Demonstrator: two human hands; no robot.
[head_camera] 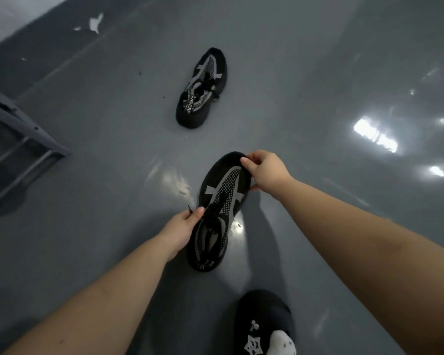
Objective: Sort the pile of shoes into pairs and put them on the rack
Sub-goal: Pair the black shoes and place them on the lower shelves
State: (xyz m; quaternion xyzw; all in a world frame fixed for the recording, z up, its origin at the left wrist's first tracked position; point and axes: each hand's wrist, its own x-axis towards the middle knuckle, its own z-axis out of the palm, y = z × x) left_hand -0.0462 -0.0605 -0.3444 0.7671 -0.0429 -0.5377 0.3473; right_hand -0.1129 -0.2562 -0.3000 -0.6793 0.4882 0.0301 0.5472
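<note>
We've got one shoe [219,211] held up over the floor [113,149] — left hand [181,230] grips its side w/ fingers hidden underneath, right hand [263,170] pinches the toe. Its mate [203,88] lies well apart. Rack [18,139] cut off at left edge.

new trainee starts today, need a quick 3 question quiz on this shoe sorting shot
1. True or false: the held shoe is gripped by both hands.
2. Where is the matching black and grey shoe? A) on the rack B) lying alone on the floor beyond the held one C) under the person's foot
3. Which hand pinches the toe end of the held shoe?

Key
1. True: the left hand grips it at the laces and the right hand grips the toe.
2. B; the rack stands at the left edge.
3. The right hand.
</note>
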